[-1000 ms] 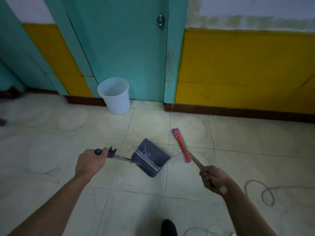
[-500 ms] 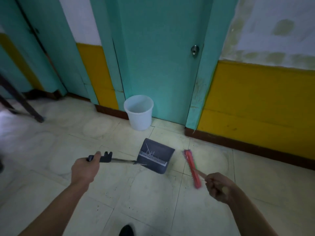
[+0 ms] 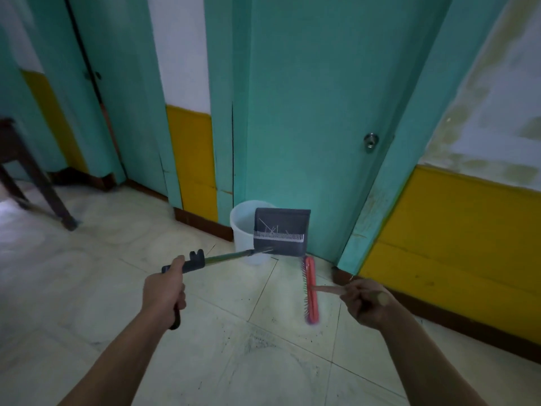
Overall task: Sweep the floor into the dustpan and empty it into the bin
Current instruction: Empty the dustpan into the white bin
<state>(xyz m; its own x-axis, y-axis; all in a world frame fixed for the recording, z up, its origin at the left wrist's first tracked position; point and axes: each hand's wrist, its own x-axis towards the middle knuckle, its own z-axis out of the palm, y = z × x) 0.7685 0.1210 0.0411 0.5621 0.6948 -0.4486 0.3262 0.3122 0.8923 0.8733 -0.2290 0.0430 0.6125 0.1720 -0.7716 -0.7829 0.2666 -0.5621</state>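
Gripping ridged grey dustpan [image 3: 280, 232] before round white bin [image 3: 243, 227]

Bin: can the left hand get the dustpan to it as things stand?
Probably yes: the left hand grips the dustpan by its long handle, the pan overlaps the bin in view, and nothing stands between.
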